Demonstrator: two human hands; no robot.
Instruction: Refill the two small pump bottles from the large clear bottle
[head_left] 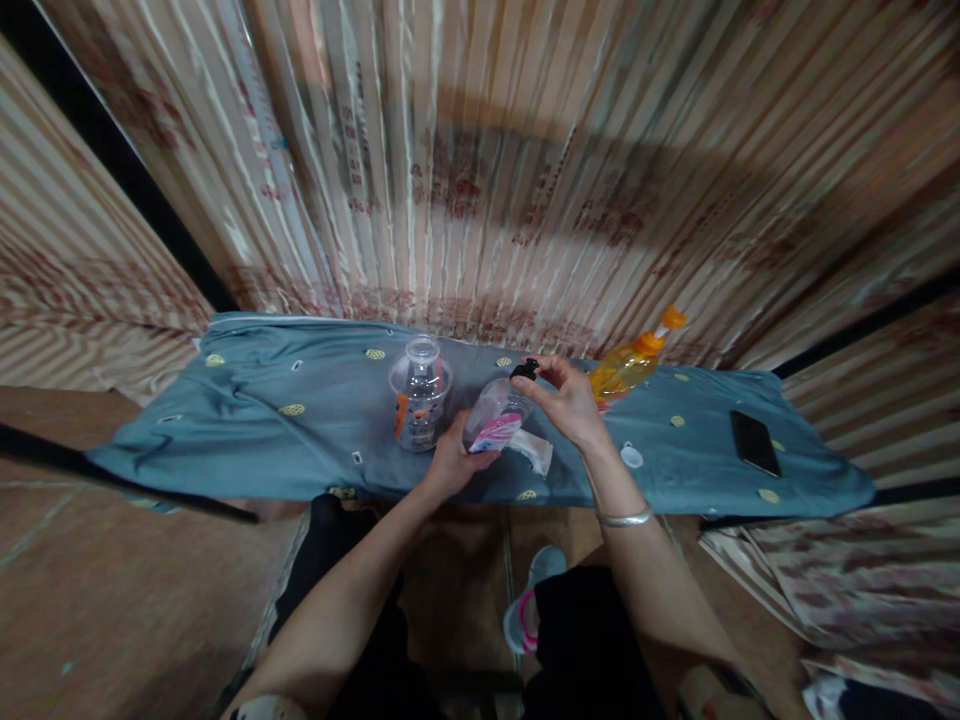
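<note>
My left hand [452, 462] is wrapped round the lower part of a clear plastic bottle [486, 408] with a pink and white label, which tilts to the upper right. At its top end, my right hand [564, 395] pinches a black cap [524, 373] between thumb and fingers. Whether the cap touches the bottle's neck I cannot tell. Just left of my left hand stands a clear plastic cup [409, 400] with an orange print and a clear bottle shape in it. A white packet or tissue [534, 452] lies below the bottle.
A bottle of orange liquid [626, 370] with an orange cap leans behind my right hand. A dark phone [754, 443] lies at the right of the teal cloth [247, 420]. Nearer sits a small white ring-like piece [631, 456]. Striped curtains [480, 200] hang behind.
</note>
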